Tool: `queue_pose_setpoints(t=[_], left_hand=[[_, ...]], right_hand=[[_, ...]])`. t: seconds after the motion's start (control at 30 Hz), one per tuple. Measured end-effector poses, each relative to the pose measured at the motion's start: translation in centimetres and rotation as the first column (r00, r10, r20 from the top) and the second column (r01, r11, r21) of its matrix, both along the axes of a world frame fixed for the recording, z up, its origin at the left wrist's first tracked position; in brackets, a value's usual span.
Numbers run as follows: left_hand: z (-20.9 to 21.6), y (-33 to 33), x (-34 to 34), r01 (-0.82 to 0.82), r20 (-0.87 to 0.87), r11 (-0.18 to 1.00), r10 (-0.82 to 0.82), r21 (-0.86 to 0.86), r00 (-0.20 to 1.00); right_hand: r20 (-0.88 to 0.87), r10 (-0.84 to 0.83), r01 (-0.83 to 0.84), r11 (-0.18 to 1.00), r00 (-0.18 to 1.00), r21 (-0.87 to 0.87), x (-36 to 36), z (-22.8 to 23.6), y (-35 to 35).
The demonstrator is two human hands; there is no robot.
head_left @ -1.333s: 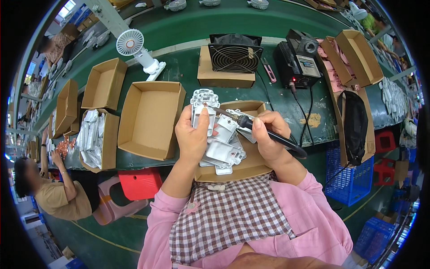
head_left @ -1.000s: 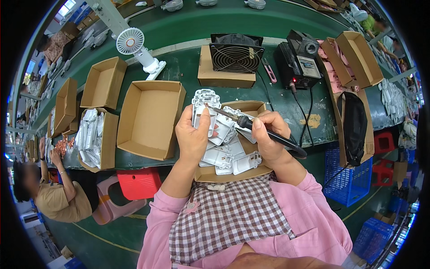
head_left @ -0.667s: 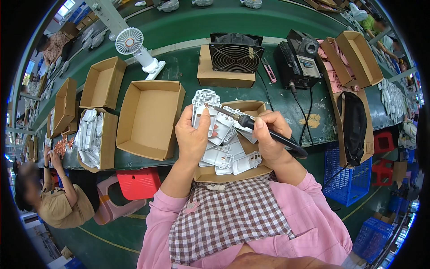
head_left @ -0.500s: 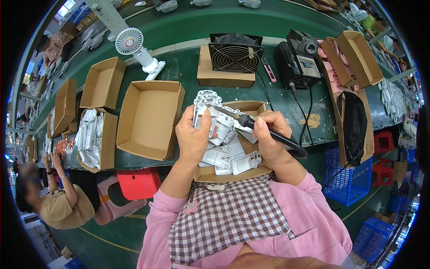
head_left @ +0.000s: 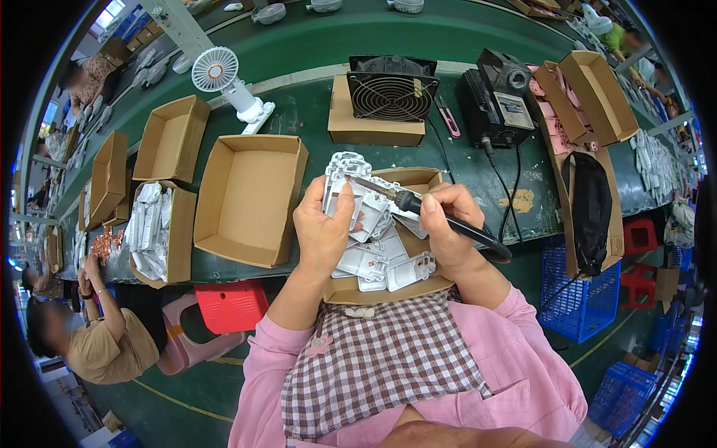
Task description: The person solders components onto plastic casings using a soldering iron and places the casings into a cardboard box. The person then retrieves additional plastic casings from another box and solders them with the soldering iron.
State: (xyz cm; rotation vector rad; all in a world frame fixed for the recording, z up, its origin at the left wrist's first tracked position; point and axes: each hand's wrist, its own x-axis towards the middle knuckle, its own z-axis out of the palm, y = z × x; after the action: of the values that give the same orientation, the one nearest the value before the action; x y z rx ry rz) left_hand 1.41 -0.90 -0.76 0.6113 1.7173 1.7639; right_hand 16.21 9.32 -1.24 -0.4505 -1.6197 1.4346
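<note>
My left hand (head_left: pixel 323 228) is closed on a white plastic housing part (head_left: pixel 346 165), held up over an open cardboard box (head_left: pixel 418 176). My right hand (head_left: pixel 452 223) grips a soldering iron (head_left: pixel 413 203) by its black handle. The iron's metal tip points left and reaches the held part, close to my left thumb; whether it touches is too small to tell. Several similar white plastic parts (head_left: pixel 404 274) lie in the box below both hands, some with small copper-coloured pieces on them.
Beyond the box, a black fan (head_left: pixel 393 89) rests on a cardboard carton, with a soldering station (head_left: pixel 494 104) to its right. A cardboard box (head_left: pixel 250 201) and a white handheld fan (head_left: pixel 237 89) stand left. A co-worker (head_left: pixel 104 340) sits at far left.
My hands keep nearly the same pose, with the iron's tip still at the held part. Round grey parts on the far belt have shifted left. The co-worker's head and arms moved slightly.
</note>
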Motion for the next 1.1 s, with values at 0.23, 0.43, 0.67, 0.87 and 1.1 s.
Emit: queue_pose_setpoints(t=[0.23,0.43,0.67,0.87,1.1], left_hand=[[0.1,-0.1,-0.1,0.009,0.048,1.0,-0.01,0.015,0.999],[-0.7,-0.1,-0.5,0.055,0.036,0.997,-0.057,0.054,0.998],[-0.3,-0.1,0.2,0.035,-0.137,0.996,-0.025,0.076,0.99],[-0.2,-0.1,0.0,0.006,0.023,0.997,-0.008,0.08,1.0],[0.0,-0.2,-0.1,-0.003,0.042,0.998,0.0,0.062,0.999]], right_hand=[[0.012,0.005,-0.005,1.0,1.0,0.017,0.0,0.2,0.1],[-0.204,-0.037,0.029,0.999,0.978,-0.043,0.3,-0.2,0.0],[-0.207,-0.037,0.04,0.999,0.978,0.008,0.5,-0.5,-0.1],[-0.038,0.002,-0.001,0.999,0.999,0.038,0.2,0.0,-0.1],[0.032,-0.009,0.006,0.996,0.999,0.091,0.0,0.1,0.1]])
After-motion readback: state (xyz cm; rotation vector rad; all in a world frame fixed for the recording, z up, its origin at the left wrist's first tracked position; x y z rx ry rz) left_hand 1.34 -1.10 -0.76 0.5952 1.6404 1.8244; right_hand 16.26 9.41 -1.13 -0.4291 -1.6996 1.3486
